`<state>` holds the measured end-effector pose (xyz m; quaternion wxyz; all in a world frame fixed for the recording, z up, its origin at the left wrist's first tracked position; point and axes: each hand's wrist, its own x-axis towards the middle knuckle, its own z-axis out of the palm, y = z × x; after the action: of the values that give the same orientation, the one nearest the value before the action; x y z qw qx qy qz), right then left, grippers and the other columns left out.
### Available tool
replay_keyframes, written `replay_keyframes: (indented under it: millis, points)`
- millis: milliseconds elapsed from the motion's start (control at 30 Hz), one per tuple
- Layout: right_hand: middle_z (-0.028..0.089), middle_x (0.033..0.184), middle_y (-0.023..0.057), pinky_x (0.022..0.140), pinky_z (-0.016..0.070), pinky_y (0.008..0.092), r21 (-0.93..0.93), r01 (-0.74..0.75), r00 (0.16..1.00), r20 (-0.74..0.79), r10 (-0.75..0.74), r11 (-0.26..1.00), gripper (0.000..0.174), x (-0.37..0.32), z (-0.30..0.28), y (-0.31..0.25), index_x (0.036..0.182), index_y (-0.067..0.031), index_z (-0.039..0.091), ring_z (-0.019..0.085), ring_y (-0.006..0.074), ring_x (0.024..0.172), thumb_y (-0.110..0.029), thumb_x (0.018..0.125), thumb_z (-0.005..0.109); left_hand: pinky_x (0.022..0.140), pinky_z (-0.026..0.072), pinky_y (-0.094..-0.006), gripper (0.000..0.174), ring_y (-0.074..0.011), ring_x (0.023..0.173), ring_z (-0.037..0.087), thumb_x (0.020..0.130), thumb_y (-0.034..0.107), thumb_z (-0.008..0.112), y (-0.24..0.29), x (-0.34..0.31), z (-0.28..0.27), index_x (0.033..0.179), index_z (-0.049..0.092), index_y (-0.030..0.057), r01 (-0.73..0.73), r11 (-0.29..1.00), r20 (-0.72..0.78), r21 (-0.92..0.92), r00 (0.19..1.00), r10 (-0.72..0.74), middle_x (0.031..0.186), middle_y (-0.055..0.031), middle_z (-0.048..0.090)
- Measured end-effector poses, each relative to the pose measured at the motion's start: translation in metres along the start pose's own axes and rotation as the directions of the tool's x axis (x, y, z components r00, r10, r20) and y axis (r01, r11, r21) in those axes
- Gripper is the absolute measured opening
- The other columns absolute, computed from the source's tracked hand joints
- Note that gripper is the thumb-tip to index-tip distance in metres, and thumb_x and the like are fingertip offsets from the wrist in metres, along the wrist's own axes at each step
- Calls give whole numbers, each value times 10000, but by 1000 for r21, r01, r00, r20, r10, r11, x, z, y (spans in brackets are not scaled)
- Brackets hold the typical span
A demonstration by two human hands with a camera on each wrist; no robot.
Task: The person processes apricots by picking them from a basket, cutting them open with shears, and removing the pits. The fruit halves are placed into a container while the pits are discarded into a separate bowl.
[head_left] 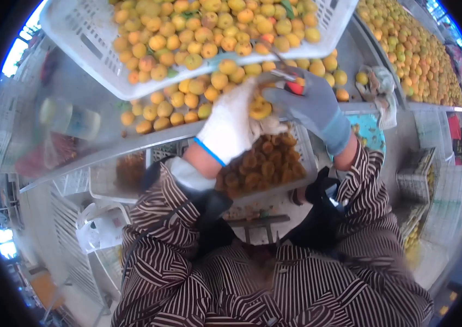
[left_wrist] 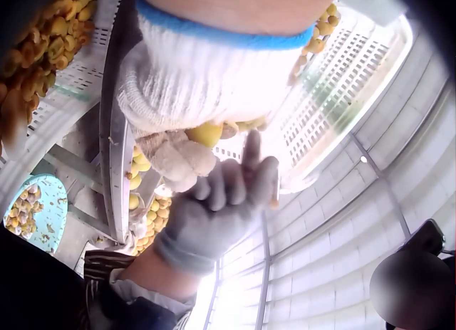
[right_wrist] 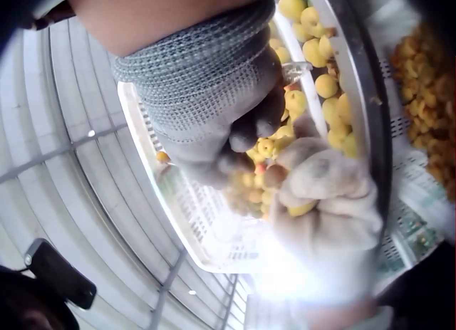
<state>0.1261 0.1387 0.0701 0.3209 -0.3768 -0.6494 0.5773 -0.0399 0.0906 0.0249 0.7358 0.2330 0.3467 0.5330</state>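
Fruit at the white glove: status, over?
Left hand grips the yellow fruit. Right hand close by, fingers curled round a red item. Fingers partly hide the fruit; cut fruit in the crate below.

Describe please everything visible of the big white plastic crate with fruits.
The white plastic crate has slotted walls and rounded corners. It sits at an angle on the grey metal table, its far end outside the head view. Round yellow-orange fruits and a few green leaves lie inside; more fruits lie along its near side. I cannot tell whether the white-gloved left hand or grey-gloved right hand touches it.
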Motion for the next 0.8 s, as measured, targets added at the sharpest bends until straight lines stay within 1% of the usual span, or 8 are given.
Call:
replay_keyframes:
  millis: [67,133,400,433,500,600,667,800]
  points:
    - [710,930,111,687,519,267,-541,285,939,-8,-344,791,357,-1,5,20,1160,-45,664,656,141,781,-264,880,687,786,588,-438,378,-261,878,673,894,177,684,-3,1,-9,1197,523,17,-579,258,396,773,759,517,911,-126,639]
    - [699,947,131,709,531,331,-585,251,946,-20,-324,771,364,-3,6,27,1140,-78,659,676,231,810,-310,863,696,833,535,-323,614,-262,968,653,683,220,875,-3,2,-15,1166,569,-5,-432,-192,461,881,700,545,1028,-122,650]
    - [666,830,105,656,538,357,-709,323,836,-97,-540,627,315,-15,13,34,1071,-111,652,669,261,731,-322,840,688,777,536,-371,456,-299,899,642,853,166,673,1,-6,-13,1251,520,4,-450,-516,674,729,601,429,995,-136,628]
    - [669,823,93,637,538,336,-633,288,822,-221,-525,719,306,-18,15,32,1068,-108,655,670,239,698,-313,843,687,777,536,-371,456,-299,899,642,853,166,673,-5,-3,-13,1251,520,4,-454,-514,676,727,602,424,995,-136,628]
    - [672,804,75,619,534,312,-525,296,830,-272,-487,798,308,-20,4,28,1048,-88,659,661,201,666,-316,844,693,803,541,-401,385,-282,919,646,904,142,593,-18,6,-5,1261,525,13,-392,480,211,785,897,387,1016,-144,633]
    - [655,723,32,575,508,257,-190,319,835,-406,-371,928,328,-24,-15,1,980,-42,669,613,109,593,-336,839,709,814,545,-398,323,-243,930,649,968,153,506,-17,-14,22,1257,546,14,-113,792,150,600,988,27,1050,-136,641]
    - [545,624,-56,451,337,198,282,126,882,-471,23,951,173,-33,-28,-12,952,-57,658,467,41,494,-216,896,699,811,536,-361,350,-210,931,652,1007,269,472,-28,-15,15,1222,587,17,-574,316,513,755,818,260,1071,-124,647]
    - [540,653,-67,482,338,202,122,156,846,-529,-69,980,102,-39,-53,7,917,-57,656,455,27,546,-156,906,678,809,507,-341,381,-214,892,658,953,303,542,-66,3,9,1192,625,18,-92,392,158,915,977,-141,1071,-161,646]
